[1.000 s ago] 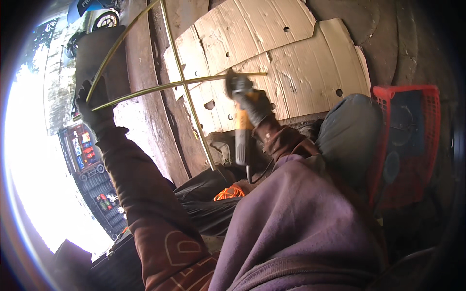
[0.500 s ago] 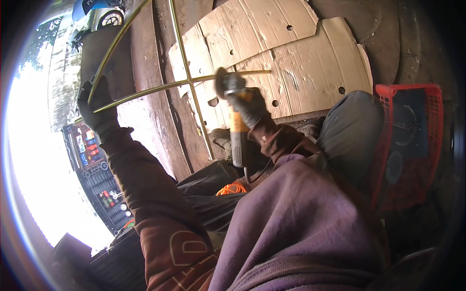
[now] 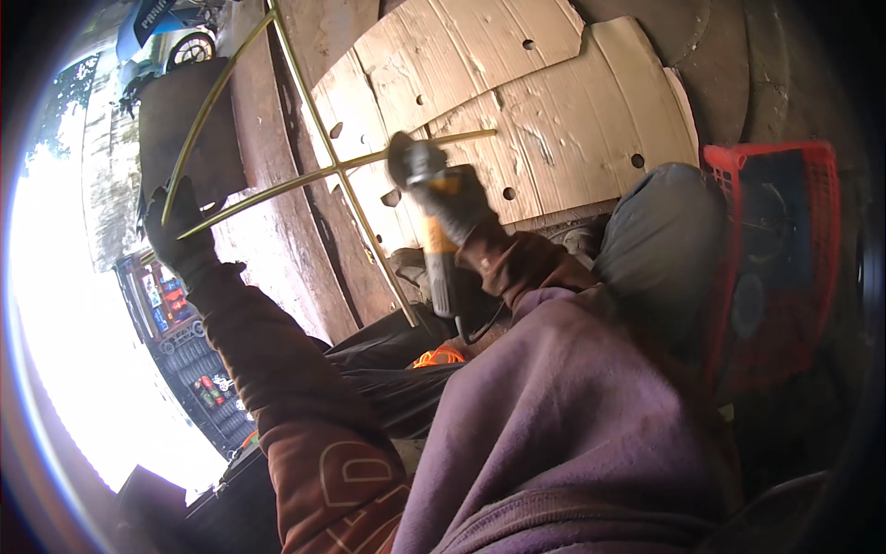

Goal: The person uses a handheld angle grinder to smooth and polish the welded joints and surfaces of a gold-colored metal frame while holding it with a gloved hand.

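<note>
A frame of thin brass-coloured metal rods [image 3: 309, 102] lies in front of me, with two straight rods crossing and a curved rod [image 3: 205, 111] at the left. My gloved left hand [image 3: 180, 235] is closed around its left end, where the curved rod and a straight rod come together. In my gloved right hand [image 3: 469, 205] is an angle grinder [image 3: 439, 263] with a yellow and grey body. The grinder's disc end [image 3: 411, 159] is at the straight rod, right of the crossing. Blur hides whether the disc touches the rod.
Flattened cardboard sheets [image 3: 554, 115] lie under the frame's right part. A red plastic crate [image 3: 821, 268] stands at my right. An orange cord [image 3: 438, 355] lies near my legs. A rack of small goods [image 3: 208, 379] is at the left, and a wheel [image 3: 191, 50] shows at the far left.
The rod frame has turned slightly, so its long cross rod slants more, with its near end shifted right. The whole view has shifted a little. Both hands keep their hold.
</note>
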Demonstrator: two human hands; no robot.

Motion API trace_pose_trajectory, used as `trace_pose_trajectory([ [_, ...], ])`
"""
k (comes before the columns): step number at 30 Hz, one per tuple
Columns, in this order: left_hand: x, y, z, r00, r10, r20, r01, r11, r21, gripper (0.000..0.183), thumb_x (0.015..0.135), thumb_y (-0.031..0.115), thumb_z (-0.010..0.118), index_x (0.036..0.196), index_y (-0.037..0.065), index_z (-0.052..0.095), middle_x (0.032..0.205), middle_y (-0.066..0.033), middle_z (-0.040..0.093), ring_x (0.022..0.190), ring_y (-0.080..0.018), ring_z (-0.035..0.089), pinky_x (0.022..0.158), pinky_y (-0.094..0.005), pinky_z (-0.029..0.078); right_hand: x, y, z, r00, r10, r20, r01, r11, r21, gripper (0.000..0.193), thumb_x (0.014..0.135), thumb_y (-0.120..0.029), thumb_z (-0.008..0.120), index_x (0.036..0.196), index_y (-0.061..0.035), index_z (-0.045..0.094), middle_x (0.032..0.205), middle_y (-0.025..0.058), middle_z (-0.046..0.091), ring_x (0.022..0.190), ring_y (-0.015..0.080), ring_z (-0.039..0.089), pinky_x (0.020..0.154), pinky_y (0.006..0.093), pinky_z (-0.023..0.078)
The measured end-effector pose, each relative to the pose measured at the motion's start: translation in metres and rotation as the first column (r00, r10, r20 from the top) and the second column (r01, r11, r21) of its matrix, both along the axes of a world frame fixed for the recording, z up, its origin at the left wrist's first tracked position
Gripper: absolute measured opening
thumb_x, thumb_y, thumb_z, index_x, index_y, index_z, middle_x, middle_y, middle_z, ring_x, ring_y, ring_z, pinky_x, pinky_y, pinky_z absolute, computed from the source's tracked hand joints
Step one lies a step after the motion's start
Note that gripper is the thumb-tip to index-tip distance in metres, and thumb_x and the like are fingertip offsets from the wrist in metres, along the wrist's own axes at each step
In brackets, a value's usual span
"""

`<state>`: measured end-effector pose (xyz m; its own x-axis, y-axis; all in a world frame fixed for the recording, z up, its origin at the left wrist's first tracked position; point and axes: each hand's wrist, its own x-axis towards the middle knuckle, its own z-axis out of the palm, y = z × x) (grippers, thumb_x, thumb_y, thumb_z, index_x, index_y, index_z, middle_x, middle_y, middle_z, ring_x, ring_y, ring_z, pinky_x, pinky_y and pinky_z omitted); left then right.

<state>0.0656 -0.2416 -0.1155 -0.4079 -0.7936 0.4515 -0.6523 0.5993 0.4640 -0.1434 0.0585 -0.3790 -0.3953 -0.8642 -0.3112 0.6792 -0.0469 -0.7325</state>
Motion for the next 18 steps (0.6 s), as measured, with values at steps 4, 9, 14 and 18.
trace_pose_trajectory([
  [4, 0.007, -0.01, 0.007, 0.987, -0.001, 0.158, 0.014, 0.996, -0.085, 0.023, 0.096, 0.011, 0.054, 0.108, -0.008, 0.059, 0.113, -0.0197, 0.061, 0.106, -0.0331, 0.063, 0.099, -0.0487, 0.054, -0.001, 0.004, 0.017, 0.98, -0.048, 0.193, 0.027, 0.994, 0.11, 0.032, 0.069, -0.026, 0.082, 0.082, -0.0009, 0.068, 0.075, 0.0048, 0.068, 0.063, 0.0149, 0.062, 0.062, 0.0319, 0.052],
  [9, 0.006, -0.015, -0.003, 0.956, 0.108, 0.273, -0.044, 0.972, -0.23, 0.018, 0.084, -0.009, 0.065, 0.102, -0.007, 0.062, 0.112, -0.0195, 0.06, 0.102, -0.0321, 0.064, 0.088, -0.0417, 0.06, -0.029, 0.002, -0.068, 0.987, -0.142, -0.07, 0.158, 0.865, 0.476, 0.042, 0.072, -0.043, 0.076, 0.079, -0.0015, 0.071, 0.07, 0.0078, 0.069, 0.063, 0.0162, 0.067, 0.061, 0.0345, 0.053],
  [14, 0.015, -0.018, -0.009, 0.996, 0.0, 0.09, 0.013, 0.991, -0.133, 0.014, 0.089, 0.0, 0.062, 0.101, -0.007, 0.062, 0.109, -0.0195, 0.061, 0.104, -0.0356, 0.063, 0.093, -0.051, 0.057, -0.011, -0.008, -0.014, 0.994, -0.103, -0.043, 0.106, 0.991, 0.086, 0.034, 0.074, -0.033, 0.079, 0.08, -0.0007, 0.07, 0.073, 0.0062, 0.069, 0.065, 0.0119, 0.065, 0.06, 0.0297, 0.053],
  [18, 0.042, -0.034, 0.003, 0.996, -0.083, -0.012, 0.083, 0.996, -0.018, 0.021, 0.092, 0.011, 0.057, 0.1, -0.008, 0.061, 0.108, -0.0218, 0.061, 0.107, -0.0409, 0.061, 0.101, -0.059, 0.05, 0.02, -0.01, 0.013, 0.976, -0.176, 0.131, 0.16, 0.98, 0.12, 0.03, 0.075, -0.03, 0.08, 0.078, -0.0023, 0.068, 0.071, 0.0029, 0.066, 0.061, 0.0119, 0.062, 0.061, 0.0287, 0.052],
])
